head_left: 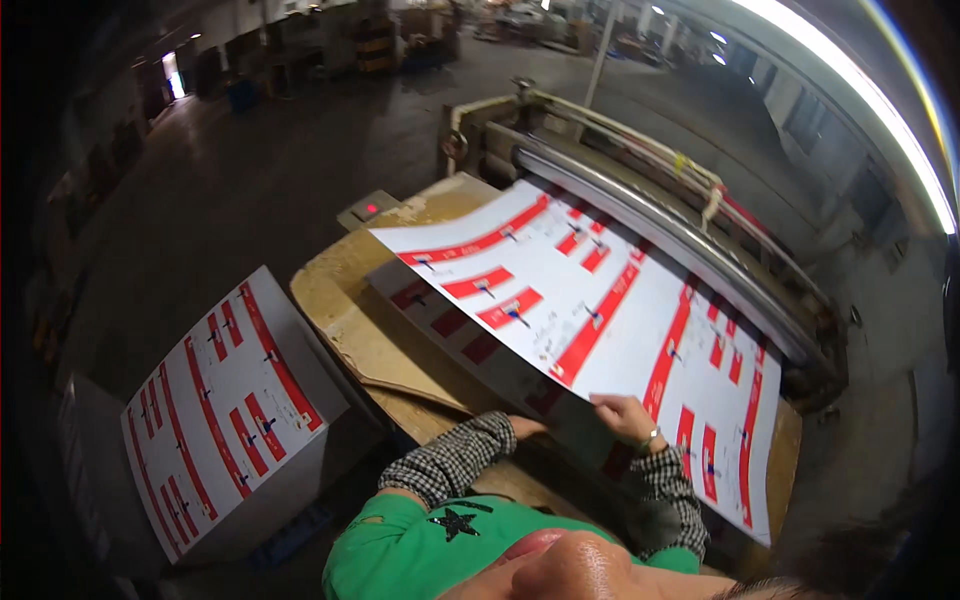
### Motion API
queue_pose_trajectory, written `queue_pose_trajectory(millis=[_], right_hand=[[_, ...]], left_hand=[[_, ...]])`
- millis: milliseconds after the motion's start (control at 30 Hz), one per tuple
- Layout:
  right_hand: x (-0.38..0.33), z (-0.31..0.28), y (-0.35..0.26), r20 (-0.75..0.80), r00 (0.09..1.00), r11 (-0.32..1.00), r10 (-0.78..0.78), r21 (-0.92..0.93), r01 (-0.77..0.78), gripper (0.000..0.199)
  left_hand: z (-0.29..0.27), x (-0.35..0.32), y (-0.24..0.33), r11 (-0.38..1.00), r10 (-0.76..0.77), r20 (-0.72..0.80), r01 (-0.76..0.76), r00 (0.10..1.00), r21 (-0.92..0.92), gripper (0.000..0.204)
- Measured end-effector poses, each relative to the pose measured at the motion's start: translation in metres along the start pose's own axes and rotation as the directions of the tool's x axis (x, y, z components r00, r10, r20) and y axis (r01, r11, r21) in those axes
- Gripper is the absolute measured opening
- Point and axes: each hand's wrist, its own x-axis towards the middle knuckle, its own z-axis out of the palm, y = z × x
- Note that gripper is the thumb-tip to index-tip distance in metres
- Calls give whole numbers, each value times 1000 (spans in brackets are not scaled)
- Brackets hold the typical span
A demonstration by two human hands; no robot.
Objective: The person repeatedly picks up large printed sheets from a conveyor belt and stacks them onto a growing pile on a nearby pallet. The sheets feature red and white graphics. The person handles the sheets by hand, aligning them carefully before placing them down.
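Right hand point(628, 418): fingers curled in, pinching the near edge of the sheet point(625, 325) with thumb on top side. Left hand point(527, 428): partly hidden at the sheet's underside, just beside the table point(350, 285); fingers out of sight, can't tell whether spread or pressed together, nor if it holds anything.

Counts: 2 hands, 1 sheet in the pinch, 1 lower sheet point(447, 318) visible beneath it, 1 stack point(205, 420) off to the left (sheets in it not countable), 1 long metal roller point(660, 250), 1 small box point(370, 209) with 1 red light.

Sheet is white with red bands, sloping over the table, far edge up at the roller, left near edge raised clear of the lower sheet.

Pose: left forearm slants up and rightward, low, wrist close to the table. Right forearm points up and slightly left, wrist bent inward, band point(652, 434) on it. Both in checked sleeves point(450, 462); shirt point(420, 545) green
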Motion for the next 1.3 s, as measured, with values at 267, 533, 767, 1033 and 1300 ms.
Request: queue_pose_trajectory(millis=[267,533,767,1033,1300], right_hand=[[-10,55,46,-24,999,990,-29,136,32,32],[11,46,30,97,969,973,226,-70,-220,40],[-21,106,60,148,989,926,6,-373,50,94],[-15,99,39,249,969,965,8,-257,58,91],[3,93,41,392,914,982,108,-183,-37,81]], left_hand=[[-14,-14,41,955,-193,125,216,973,-204,47],[20,-20,-7,939,54,-151,-102,987,-330,55],[62,14,-26,890,357,-92,-369,929,-269,45],[50,5,14,820,171,-50,-170,984,-546,47],[28,-7,6,745,113,-136,-174,984,-644,48]])
